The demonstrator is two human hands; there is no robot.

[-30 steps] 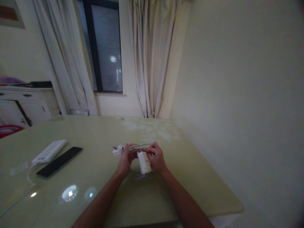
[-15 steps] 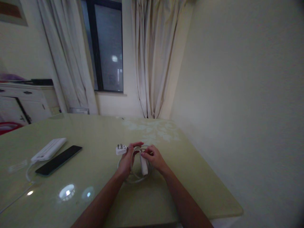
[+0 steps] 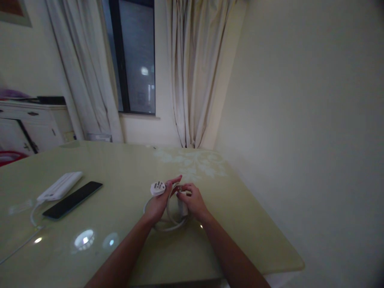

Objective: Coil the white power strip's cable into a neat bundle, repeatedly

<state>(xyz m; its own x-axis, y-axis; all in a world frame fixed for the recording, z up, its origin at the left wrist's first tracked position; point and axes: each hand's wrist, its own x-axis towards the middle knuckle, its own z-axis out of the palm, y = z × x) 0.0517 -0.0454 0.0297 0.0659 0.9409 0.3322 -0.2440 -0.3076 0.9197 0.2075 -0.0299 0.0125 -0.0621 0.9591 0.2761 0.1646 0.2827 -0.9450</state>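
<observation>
Cable [image 3: 169,229] hangs in pale loops between a person's two bare hands, above the near part of a glossy, yellow-green table [image 3: 255,240]. The left hand [image 3: 156,209] grasps the coil, its fingers stretched forward, while a white plug [image 3: 157,188] juts out just beside the thumb, its pronged face turned up toward the camera. The right hand [image 3: 195,203] pinches the upper end of a white block [image 3: 183,209] between thumb and fingers; the block slopes down inside the coil, its lower end near the bottom loop. Whether that loop touches the table cannot be told.

To the left, well apart from the hands, a white power bank [image 3: 60,187] lies slantwise just beside a phone [image 3: 73,201] with a dark screen. A white cord [image 3: 32,216] curls from the power bank's near end. Beyond the table, pale curtains [image 3: 199,72] flank a dark-framed window [image 3: 138,56], and a white cabinet [image 3: 42,128] stands at far left.
</observation>
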